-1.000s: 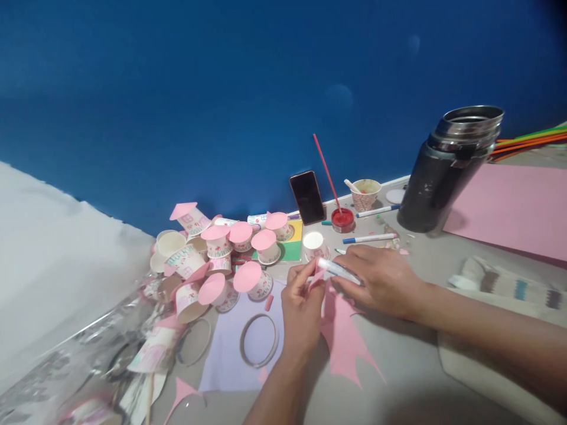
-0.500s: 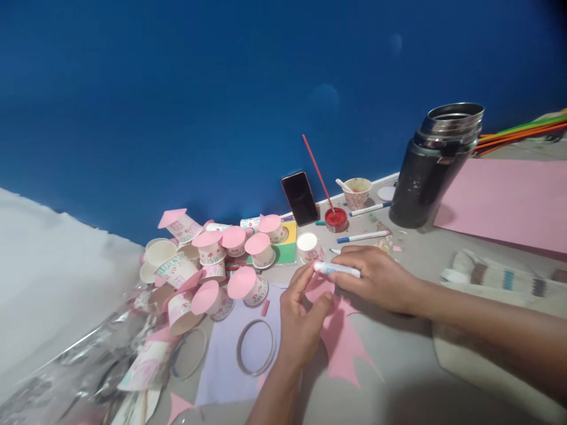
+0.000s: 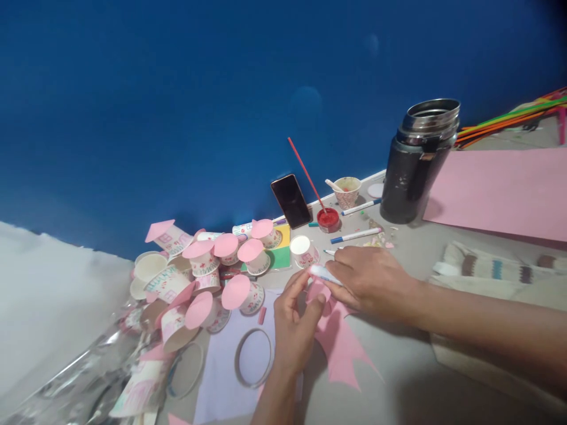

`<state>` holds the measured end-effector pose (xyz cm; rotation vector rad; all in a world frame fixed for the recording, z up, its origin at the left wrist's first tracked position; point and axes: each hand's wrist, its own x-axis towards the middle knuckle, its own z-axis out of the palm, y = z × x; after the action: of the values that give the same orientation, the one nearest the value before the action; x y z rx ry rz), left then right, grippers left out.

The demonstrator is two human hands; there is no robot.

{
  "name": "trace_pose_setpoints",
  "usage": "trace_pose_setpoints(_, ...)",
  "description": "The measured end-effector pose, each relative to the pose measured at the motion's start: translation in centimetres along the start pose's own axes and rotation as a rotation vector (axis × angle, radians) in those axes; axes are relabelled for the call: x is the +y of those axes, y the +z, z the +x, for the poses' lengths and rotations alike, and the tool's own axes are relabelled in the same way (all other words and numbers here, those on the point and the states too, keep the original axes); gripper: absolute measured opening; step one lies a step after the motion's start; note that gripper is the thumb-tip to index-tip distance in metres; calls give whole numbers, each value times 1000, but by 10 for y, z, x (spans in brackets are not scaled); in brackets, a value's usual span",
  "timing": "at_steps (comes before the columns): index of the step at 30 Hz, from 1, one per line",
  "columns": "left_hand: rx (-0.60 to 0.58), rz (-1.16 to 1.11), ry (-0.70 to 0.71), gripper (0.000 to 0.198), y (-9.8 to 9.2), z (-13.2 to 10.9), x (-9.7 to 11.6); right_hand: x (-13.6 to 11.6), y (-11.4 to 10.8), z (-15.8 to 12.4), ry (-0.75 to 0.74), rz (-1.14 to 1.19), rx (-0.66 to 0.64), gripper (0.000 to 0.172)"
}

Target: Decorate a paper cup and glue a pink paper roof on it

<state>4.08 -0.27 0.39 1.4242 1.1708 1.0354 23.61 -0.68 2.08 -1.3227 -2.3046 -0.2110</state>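
Observation:
My right hand [image 3: 370, 280] is closed around a white pen-shaped tube with pale blue print [image 3: 325, 274]. Its tip points left and meets the fingertips of my left hand [image 3: 295, 321]. Between the thumb and fingers of that left hand is a small pink paper piece [image 3: 319, 290], rounded and partly covered. Beneath both hands lies a larger pink paper scrap [image 3: 339, 345] with jagged cut edges. Just beyond them stands a small paper cup [image 3: 305, 252]. To the left sit several decorated paper cups [image 3: 201, 260] topped with pink paper discs.
A roll of tape [image 3: 254, 358] rests on lilac paper [image 3: 217, 378]. Behind are a phone [image 3: 291, 200], a red pot [image 3: 328, 221] with a stick, markers [image 3: 355, 235] and a black flask [image 3: 410, 171]. A pink sheet [image 3: 500, 189] and patterned cloth [image 3: 487, 295] lie right.
The view has shifted slightly, so most things sit a little further left. My right hand has turned over the tube, hiding more of it. Both holds are unchanged.

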Motion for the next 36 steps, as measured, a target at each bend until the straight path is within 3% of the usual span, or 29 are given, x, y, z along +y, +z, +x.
trace_pose_setpoints(5, -1, 56, 33, 34, 3, 1, 4, 1, 4, -1, -134, -55, 25, 25)
trace_pose_setpoints(9, -7, 100, 54, 30, 5, 1, 8, 2, 6, -2, -135, -14, 38, 27)
trace_pose_setpoints(14, 9, 69, 29, 35, 3, 0, 3, 2, 3, -1, -59, 15, -6, 29)
trace_pose_setpoints(21, 15, -303, -206, 44, 3, 0, -1, -4, 7, -2, 36, 16, -3, 26)
trace_pose_setpoints(24, 50, -373, -213, 43, 4, 0, 1, -7, 8, -3, 35, -2, -15, 27)
trace_pose_setpoints(29, 11, -316, -272, 49, 7, 1, 1, -9, 5, -1, 84, -29, -81, 27)
trace_pose_setpoints(36, 111, -249, -293, 37, 6, 7, 2, 3, -2, 7, 328, 141, -140, 31)
